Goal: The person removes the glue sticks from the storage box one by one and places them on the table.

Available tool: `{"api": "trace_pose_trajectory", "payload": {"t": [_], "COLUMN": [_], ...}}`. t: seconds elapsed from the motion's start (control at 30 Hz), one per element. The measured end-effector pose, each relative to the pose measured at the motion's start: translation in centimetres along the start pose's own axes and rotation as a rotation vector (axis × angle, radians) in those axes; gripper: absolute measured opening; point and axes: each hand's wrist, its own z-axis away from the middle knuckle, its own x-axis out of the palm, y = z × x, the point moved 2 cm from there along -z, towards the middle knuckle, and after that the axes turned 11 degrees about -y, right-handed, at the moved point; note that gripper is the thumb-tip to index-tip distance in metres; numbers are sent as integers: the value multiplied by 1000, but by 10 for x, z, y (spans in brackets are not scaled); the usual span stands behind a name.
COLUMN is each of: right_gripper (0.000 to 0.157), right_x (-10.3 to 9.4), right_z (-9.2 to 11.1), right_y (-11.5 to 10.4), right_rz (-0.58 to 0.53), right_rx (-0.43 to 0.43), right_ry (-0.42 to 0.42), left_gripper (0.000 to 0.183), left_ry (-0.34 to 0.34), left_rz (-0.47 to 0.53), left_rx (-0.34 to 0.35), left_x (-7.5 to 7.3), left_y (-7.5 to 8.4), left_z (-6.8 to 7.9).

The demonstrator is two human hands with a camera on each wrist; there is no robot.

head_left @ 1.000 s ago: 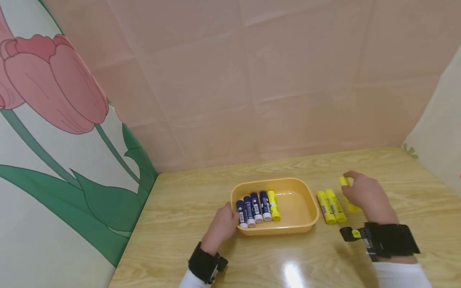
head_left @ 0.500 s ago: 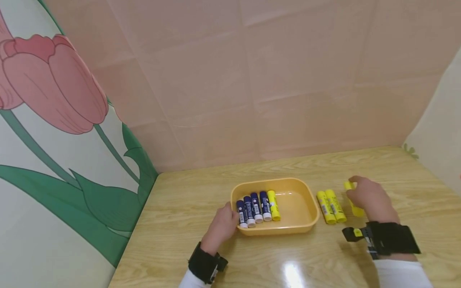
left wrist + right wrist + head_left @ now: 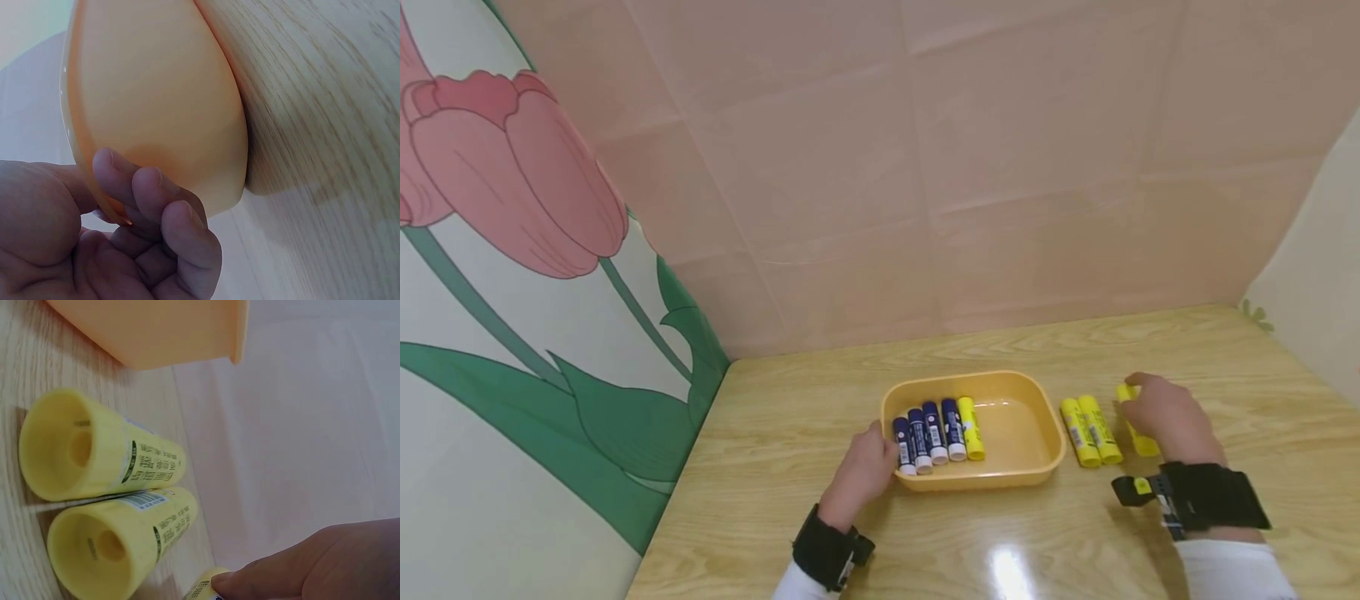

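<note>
- Right of the head view, the right hand (image 3: 1168, 417) pinches a yellow plastic cylindrical glue stick (image 3: 1142, 443) near its upper end; the smooth, round barrel could roll or swing from so narrow a hold.
- Whether that stick touches the pale wood-grain table (image 3: 775, 500) cannot be told; if it does, it could drag.
- Just left of it, two yellow glue sticks (image 3: 1100, 429) lie side by side; a low sideways sweep could knock them rolling.
- At lower centre, the left hand (image 3: 861, 464) grips the left end of the shallow orange plastic tray (image 3: 1018, 437), thumb and fingers astride the rim; a tug could tilt it and slide the four navy, white-ended glue sticks (image 3: 933, 432) and one yellow stick (image 3: 971, 427) inside.
</note>
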Motion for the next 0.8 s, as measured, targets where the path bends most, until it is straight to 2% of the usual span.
{"api": "trace_pose_trajectory", "payload": {"t": [0.33,0.8], "right_gripper": [62,61], "right_x": [3,7], "right_z": [-4,-9], "right_y": [4,2], "right_rz": [-9,11], "right_rx": [9,22], "right_ry": [-6,-41], "left_gripper": [31,31], "left_ry": [-12,-11], "left_rz": [19,27], "left_rx": [-19,-13], "left_x": [1,0], "left_y": [-1,1], "left_z": [0,1]}}
